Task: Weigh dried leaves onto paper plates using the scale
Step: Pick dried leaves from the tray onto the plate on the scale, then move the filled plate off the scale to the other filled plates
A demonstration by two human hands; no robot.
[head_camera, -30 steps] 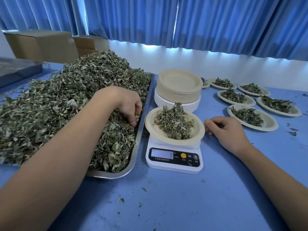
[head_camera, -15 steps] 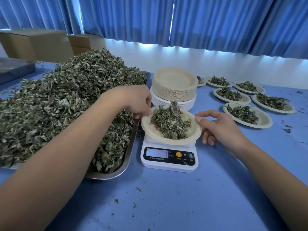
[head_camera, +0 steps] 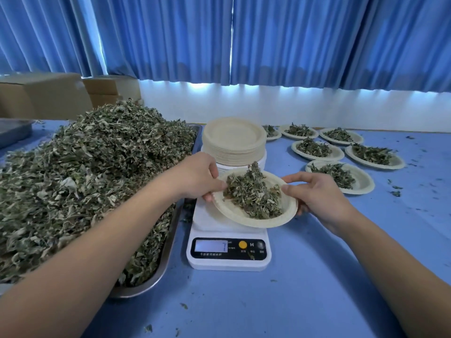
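Between the two hands, the paper plate [head_camera: 253,219] of leaves [head_camera: 253,195] tilts above the scale [head_camera: 228,252]; left hand [head_camera: 199,178] and right hand [head_camera: 314,195] each grip its rim.

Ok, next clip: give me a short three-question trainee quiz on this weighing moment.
1. True or false: only the right hand holds the plate of leaves.
2. The stack of empty plates stands: A) behind the scale, B) on the floor, C) inside a box.
3. Fill in: the big leaf heap lies in a metal ____.
Key: 1 false, the left hand grips it too; 2 A; 3 tray.
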